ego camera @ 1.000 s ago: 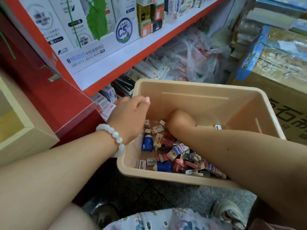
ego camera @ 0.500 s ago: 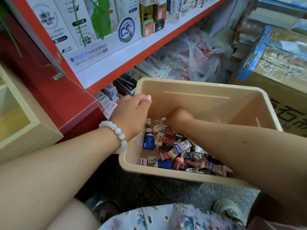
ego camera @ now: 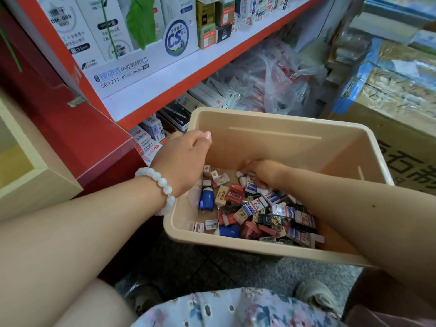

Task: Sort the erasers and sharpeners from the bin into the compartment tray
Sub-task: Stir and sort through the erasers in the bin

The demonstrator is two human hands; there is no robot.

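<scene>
Inside beige bin (ego camera: 295,147), right hand (ego camera: 266,172) fingers buried among erasers (ego camera: 252,207), grip unclear, left hand (ego camera: 184,161) gripping rim

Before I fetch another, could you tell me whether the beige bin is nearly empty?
No. The bin holds a loose layer of erasers and sharpeners over most of its floor.

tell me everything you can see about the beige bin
The beige bin is a rectangular open-topped tub, seemingly smooth plastic, with a rolled rim and a faint ridge on its far wall. It sits tilted before the red shelf, holding a pile of erasers and sharpeners. The left hand grips its left rim; the right hand reaches inside.
</scene>
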